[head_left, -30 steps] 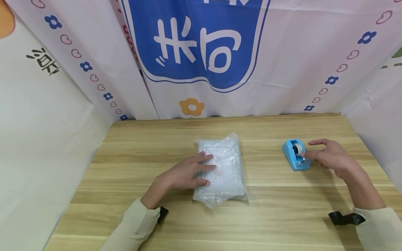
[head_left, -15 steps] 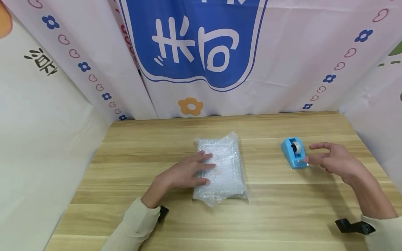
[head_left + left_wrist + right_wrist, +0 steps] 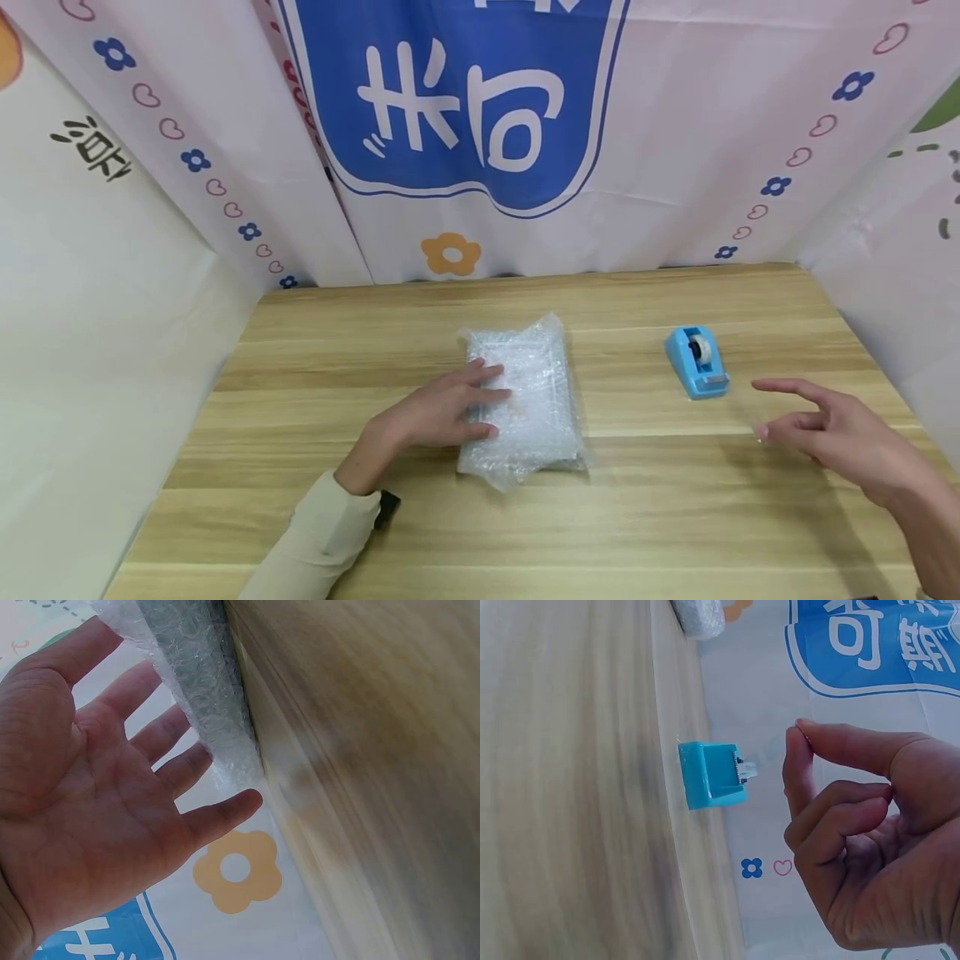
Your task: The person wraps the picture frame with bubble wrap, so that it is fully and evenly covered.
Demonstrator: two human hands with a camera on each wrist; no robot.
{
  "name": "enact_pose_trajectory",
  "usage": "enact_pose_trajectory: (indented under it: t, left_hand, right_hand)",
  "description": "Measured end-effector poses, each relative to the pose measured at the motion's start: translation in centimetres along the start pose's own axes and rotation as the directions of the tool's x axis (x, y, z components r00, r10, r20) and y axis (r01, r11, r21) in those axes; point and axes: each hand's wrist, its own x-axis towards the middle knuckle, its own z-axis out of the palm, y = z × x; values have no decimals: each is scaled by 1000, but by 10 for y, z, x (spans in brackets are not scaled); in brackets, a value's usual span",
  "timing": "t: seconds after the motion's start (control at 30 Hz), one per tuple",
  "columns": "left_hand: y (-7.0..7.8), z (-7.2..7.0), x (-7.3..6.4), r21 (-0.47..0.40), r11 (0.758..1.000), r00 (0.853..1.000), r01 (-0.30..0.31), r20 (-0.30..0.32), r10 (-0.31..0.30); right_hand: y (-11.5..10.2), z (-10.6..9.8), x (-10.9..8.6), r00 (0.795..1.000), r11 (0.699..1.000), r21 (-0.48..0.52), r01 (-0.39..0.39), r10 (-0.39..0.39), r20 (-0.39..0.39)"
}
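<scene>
A flat rectangular thing in bubble wrap [image 3: 534,400] lies on the table, its contents blurred by the wrap. My left hand [image 3: 442,410] rests on its left part with the fingers spread; in the left wrist view the fingers of the left hand [image 3: 105,780] reach over the wrapped edge. To the right stands a blue tape dispenser [image 3: 697,362] with a white roll in it. My right hand [image 3: 847,433], apart from the dispenser, pinches the end of a clear tape strip between thumb and index finger. In the right wrist view the strip runs faintly from the dispenser's cutter [image 3: 742,771] to the fingertips.
The wooden table [image 3: 315,350] ends at a printed cloth backdrop [image 3: 660,150] behind. A white side cloth [image 3: 97,333] hangs along the left edge, with another on the right. A black strap piece [image 3: 387,508] shows at the left sleeve.
My right hand has moved from the dispenser's front toward the lower right, drawing the clear tape out. The left hand stays on the bubble-wrapped thing. The head view has shifted slightly.
</scene>
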Motion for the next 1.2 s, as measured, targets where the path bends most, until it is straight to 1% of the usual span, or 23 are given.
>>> enact_pose_trajectory:
  t: [0.17,0.27,0.37,0.43,0.5,0.57,0.63,0.7,0.73,0.77,0.8,0.87,0.97,1.03,1.1,1.2]
  left_hand:
    - [0,1,1,-1,1000,1000,1,-1,-1]
    - [0,1,1,-2,1000,1000,-1,0,1]
    - [-1,1,1,-1,1000,1000,-3,-2,3]
    - [-2,1,1,0,1000,1000,-2,-5,2]
    - [-4,1,1,1,1000,1000,-1,-7,1]
    - [-5,2,1,1,1000,1000,-4,-10,4]
    - [-6,3,2,2,1000,1000,-4,-8,4]
    - [-6,3,2,1,1000,1000,-3,-6,3]
    - [-6,3,2,2,1000,1000,-5,-6,5]
    - [-6,4,2,0,1000,1000,-5,-4,5]
    - [-6,4,3,-2,1000,1000,-5,-2,5]
    - [-5,5,4,-4,1000,1000,-12,-3,12]
    - [-4,6,5,-12,1000,1000,-14,2,14]
    - [-3,5,5,-14,1000,1000,-12,3,12]
    - [-3,4,4,-16,1000,1000,-6,4,6]
    - [-4,2,3,-10,1000,1000,-8,-1,8]
  right_hand:
    - [9,5,-14,1000,1000,12,22,-22,6]
    - [13,9,-19,999,1000,19,17,-18,32]
    - [17,13,-22,999,999,21,32,-33,38]
    - [20,16,-23,997,998,9,63,-63,34]
    - [23,17,-22,992,993,4,122,-122,38]
    - [26,18,-19,976,978,2,210,-210,63]
    - [28,17,-14,947,953,18,304,-304,101]
    - [30,17,-9,913,924,40,380,-382,146]
    - [31,16,-7,899,915,57,399,-403,172]
    - [32,15,-4,889,911,76,405,-412,199]
    - [33,14,-2,886,913,96,396,-407,223]
    - [36,13,1,889,926,123,357,-377,260]
    - [42,11,1,916,952,145,269,-299,268]
    - [47,10,-2,937,965,153,211,-244,249]
    - [48,11,-5,961,978,158,134,-168,222]
    - [45,14,-8,981,989,129,67,-89,172]
